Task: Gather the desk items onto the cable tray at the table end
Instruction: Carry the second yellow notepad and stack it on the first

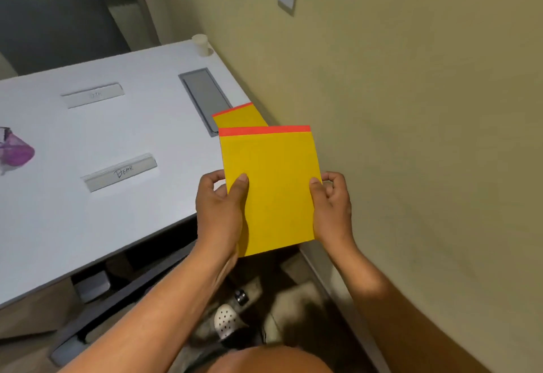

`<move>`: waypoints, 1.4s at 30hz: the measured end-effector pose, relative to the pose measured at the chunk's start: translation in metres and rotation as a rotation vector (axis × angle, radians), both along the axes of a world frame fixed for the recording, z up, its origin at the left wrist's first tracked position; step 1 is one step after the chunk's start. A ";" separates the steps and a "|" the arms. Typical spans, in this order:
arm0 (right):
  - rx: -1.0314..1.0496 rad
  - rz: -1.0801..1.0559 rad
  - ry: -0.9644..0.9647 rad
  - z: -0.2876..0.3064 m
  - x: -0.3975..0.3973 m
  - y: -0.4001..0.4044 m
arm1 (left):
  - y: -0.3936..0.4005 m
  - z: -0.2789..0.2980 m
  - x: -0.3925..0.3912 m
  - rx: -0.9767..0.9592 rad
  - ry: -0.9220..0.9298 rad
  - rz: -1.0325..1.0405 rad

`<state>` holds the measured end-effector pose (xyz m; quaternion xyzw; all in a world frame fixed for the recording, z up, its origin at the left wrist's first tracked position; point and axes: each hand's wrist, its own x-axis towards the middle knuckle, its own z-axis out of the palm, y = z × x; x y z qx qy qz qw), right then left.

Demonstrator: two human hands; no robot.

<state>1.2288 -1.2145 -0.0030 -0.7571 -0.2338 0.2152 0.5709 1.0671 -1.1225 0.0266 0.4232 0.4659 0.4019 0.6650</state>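
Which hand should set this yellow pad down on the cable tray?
Left, probably. The left hand holds the yellow pad on the side nearer the cable tray; the right hand is wall-side.

You get even, soft indoor light with no hard glare on the white bench (88, 211), and the space beneath it falls into deep shadow. Wide-angle bending curves the frame edges, and the floor (293, 308) below looks smeared and soft.

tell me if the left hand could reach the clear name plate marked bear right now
Probably not at once: the left hand is gripping the yellow pad with the red top strip. The clear name plate marked BEAR lies unobstructed on the white table, close to that hand's left.
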 end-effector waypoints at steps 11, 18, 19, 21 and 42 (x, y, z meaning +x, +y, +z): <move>-0.175 0.147 -0.098 -0.012 0.047 0.124 | 0.114 -0.039 0.010 0.035 0.217 0.020; -0.327 0.311 -0.093 -0.063 0.088 0.223 | 0.184 -0.095 0.050 -0.044 0.415 0.194; -0.338 0.312 -0.063 -0.071 0.093 0.237 | 0.193 -0.103 0.056 -0.088 0.410 0.236; -0.348 0.279 -0.005 -0.084 0.100 0.258 | 0.205 -0.119 0.066 -0.164 0.392 0.282; -0.601 0.197 -0.056 -0.198 0.168 0.400 | 0.345 -0.228 0.133 -0.076 0.567 0.096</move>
